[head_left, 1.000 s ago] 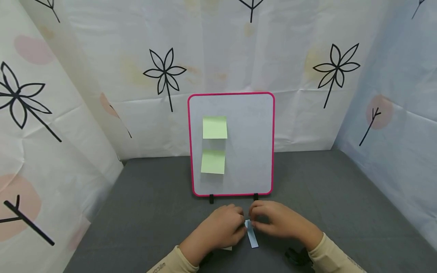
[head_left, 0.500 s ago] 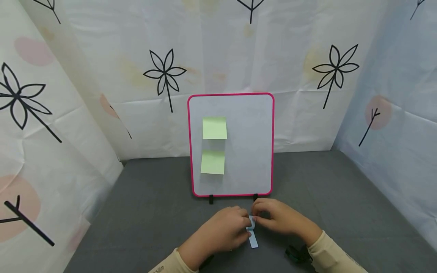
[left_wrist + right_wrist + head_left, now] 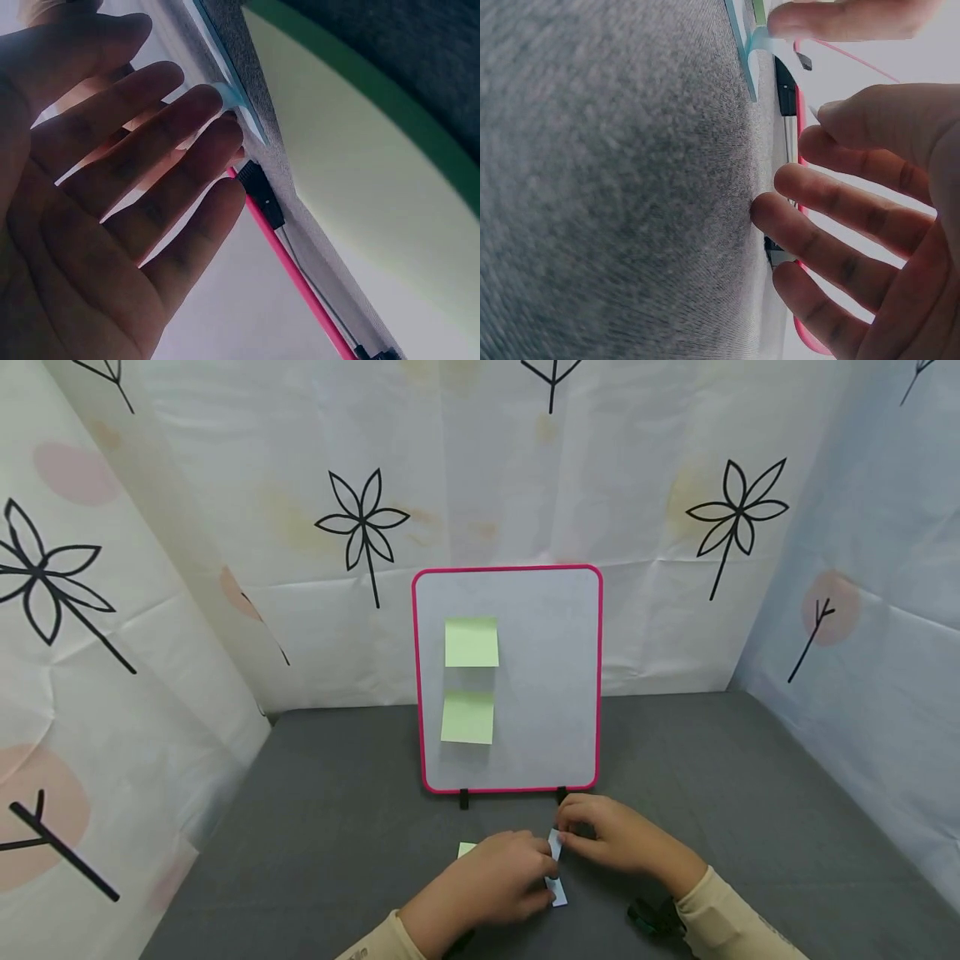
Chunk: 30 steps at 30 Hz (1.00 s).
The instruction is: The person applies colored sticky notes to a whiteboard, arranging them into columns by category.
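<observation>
A narrow pad of light blue sticky notes [image 3: 559, 898] lies on the table, its top strip [image 3: 555, 841] bent up toward my right hand [image 3: 618, 835]. My right thumb and index finger pinch the raised end. In the right wrist view the strip [image 3: 786, 51] curls up off the pad [image 3: 742, 46]. My left hand [image 3: 495, 877] reaches over the pad with its index finger across the blue paper; the left wrist view shows those fingers extended. Partly hidden behind my left hand is a green sticky note pad [image 3: 465, 849], large in the left wrist view.
A whiteboard [image 3: 547, 693] with a pink frame stands behind my hands on black feet [image 3: 464, 798]. Two green sticky notes, an upper one [image 3: 471, 642] and a lower one [image 3: 467, 717], are on its left half. A dark object [image 3: 651, 918] lies by my right wrist.
The blue top strip has lifted further off its pad, with my right hand drawing slightly up and right. My left hand has shifted slightly right and down, exposing a corner of the green pad.
</observation>
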{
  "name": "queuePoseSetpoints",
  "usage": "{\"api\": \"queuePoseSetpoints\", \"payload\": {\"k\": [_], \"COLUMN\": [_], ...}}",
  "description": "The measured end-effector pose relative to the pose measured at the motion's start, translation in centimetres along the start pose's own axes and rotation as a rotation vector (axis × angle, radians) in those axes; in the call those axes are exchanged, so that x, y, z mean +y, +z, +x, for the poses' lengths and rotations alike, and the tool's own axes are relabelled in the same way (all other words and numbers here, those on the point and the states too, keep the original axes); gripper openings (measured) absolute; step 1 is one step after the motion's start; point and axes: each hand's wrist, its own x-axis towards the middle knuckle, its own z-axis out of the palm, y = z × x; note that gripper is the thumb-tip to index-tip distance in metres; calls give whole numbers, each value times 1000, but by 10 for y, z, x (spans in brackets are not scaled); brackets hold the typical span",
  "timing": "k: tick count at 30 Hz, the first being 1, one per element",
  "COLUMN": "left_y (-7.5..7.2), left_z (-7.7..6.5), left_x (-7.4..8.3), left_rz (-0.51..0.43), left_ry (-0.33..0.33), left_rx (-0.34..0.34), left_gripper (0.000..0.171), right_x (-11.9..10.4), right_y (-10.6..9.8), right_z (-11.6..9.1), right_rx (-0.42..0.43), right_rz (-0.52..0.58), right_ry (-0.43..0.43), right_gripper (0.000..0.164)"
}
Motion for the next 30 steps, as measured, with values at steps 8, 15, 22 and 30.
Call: {"api": "queuePoseSetpoints", "payload": {"k": [8, 15, 22, 30], "left_y": [2, 2, 1, 0], "left_z": [1, 0, 0, 1], "left_x": [2, 5, 6, 6], "left_rz": [-44, -45, -41, -13], "left_ry": [-22, -39, -47, -42], "left_rx": [-70, -81, -95, -76], "left_gripper": [10, 13, 15, 16], "right_x": [0, -1, 0, -1], "right_y": [0, -1, -2, -4], "right_z": [-1, -1, 0, 0], "right_rx": [-12, -19, -11, -3], "right_rz": [-7, -13, -24, -14], "right_ry": [23, 40, 39, 25], "right_gripper": [10, 9, 7, 8]}}
